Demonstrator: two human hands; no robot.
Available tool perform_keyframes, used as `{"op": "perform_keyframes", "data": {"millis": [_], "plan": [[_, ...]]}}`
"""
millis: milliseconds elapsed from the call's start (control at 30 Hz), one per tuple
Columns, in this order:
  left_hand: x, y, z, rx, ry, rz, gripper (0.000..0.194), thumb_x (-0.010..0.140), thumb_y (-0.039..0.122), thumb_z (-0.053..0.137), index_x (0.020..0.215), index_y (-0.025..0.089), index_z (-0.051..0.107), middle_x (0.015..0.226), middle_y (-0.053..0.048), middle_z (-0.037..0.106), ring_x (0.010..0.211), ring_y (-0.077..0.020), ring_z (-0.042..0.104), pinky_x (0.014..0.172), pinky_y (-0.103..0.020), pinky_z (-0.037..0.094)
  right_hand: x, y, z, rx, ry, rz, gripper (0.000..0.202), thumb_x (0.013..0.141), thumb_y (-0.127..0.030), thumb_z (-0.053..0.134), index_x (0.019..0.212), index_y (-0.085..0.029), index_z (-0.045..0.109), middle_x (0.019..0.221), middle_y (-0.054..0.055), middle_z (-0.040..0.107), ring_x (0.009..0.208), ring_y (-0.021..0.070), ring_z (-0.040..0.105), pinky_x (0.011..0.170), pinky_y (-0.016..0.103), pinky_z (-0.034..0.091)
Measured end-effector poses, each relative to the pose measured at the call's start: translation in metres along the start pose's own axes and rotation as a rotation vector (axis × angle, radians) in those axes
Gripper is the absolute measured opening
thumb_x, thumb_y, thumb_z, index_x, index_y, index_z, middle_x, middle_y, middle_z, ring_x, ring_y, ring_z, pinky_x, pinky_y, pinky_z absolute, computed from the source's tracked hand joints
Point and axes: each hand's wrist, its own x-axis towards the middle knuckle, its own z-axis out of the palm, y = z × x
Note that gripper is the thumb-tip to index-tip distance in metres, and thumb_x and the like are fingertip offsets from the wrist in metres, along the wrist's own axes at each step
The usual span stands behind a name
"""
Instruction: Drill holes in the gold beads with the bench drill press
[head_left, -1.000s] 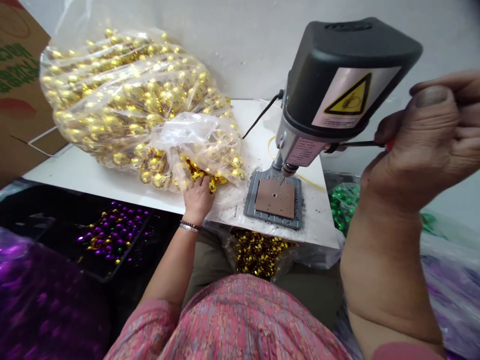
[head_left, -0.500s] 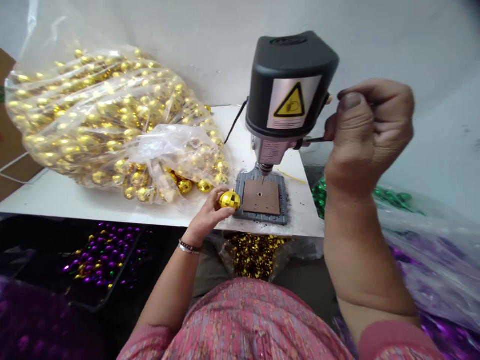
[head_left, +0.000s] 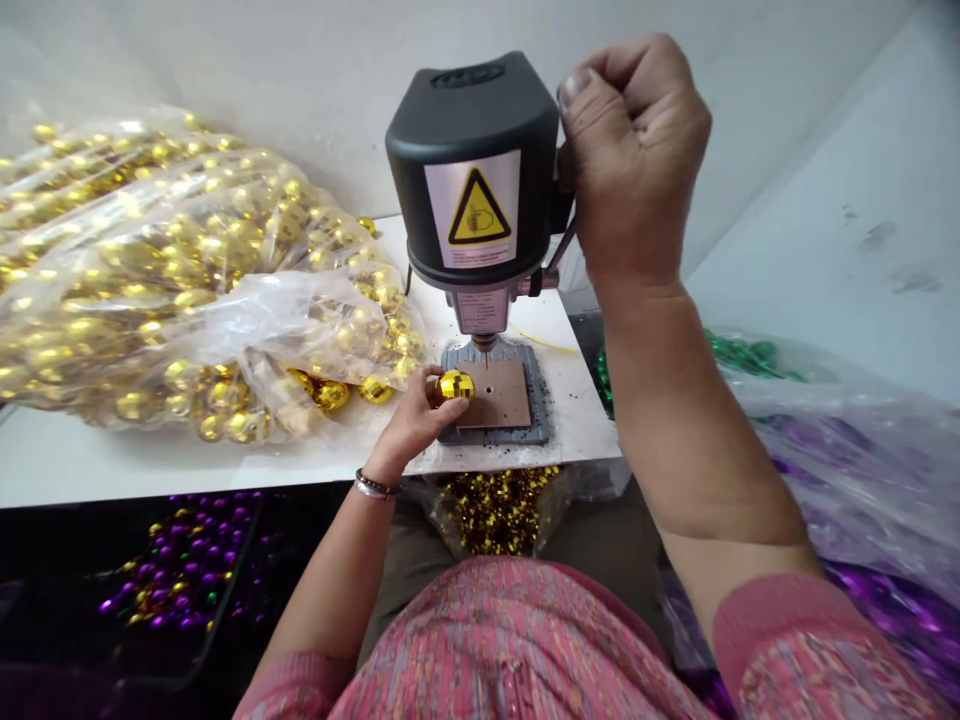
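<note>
Left hand (head_left: 421, 418) pinching it, right hand (head_left: 637, 150) clenched on the lever (head_left: 562, 246), a gold ball (head_left: 456, 382) was held mid-frame, seemingly undrilled, bagged balls (head_left: 180, 268) remaining frame left.

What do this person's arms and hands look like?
Pink sleeves with a multicoloured fleck end in plainer pink cuffs. The left hand is ungloved, with a dark beaded bracelet and a silvery band at its wrist. The right hand is ungloved too, with no bracelet showing.
</note>
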Motion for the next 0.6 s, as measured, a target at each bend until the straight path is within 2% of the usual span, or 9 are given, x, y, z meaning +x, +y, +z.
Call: {"op": "perform_keyframes", "data": {"millis": [133, 333, 600], "plan": [[0.008, -0.001, 0.003, 0.059, -0.035, -0.009, 0.056, 0.076, 0.04, 0.079, 0.122, 0.018, 0.055, 0.101, -0.006, 0.072, 0.09, -0.0196, 0.068, 0.08, -0.032, 0.054, 0.006, -0.004, 0.004, -0.067, 0.036, 0.119, 0.03, 0.096, -0.014, 0.057, 0.072, -0.019, 0.04, 0.069, -0.007, 0.046, 0.066, 0.0004, 0.038, 0.072, 0.014, 0.039], [0.021, -0.002, 0.006, 0.191, -0.077, 0.01, 0.053, 0.08, 0.043, 0.077, 0.124, 0.018, 0.059, 0.102, -0.008, 0.074, 0.089, -0.0201, 0.067, 0.078, -0.032, 0.054, 0.005, -0.007, 0.004, -0.052, 0.04, 0.116, 0.035, 0.097, -0.017, 0.056, 0.07, -0.02, 0.035, 0.067, -0.007, 0.038, 0.067, 0.0001, 0.034, 0.072, 0.013, 0.036], [0.024, 0.012, 0.013, 0.445, -0.079, 0.059, 0.055, 0.081, 0.041, 0.076, 0.129, 0.019, 0.062, 0.097, -0.005, 0.075, 0.083, -0.0199, 0.068, 0.078, -0.033, 0.054, 0.003, -0.008, 0.001, -0.114, -0.022, 0.108, 0.036, 0.1, -0.021, 0.052, 0.071, -0.021, 0.03, 0.076, -0.007, 0.054, 0.074, -0.001, 0.043, 0.08, 0.01, 0.04]]}}
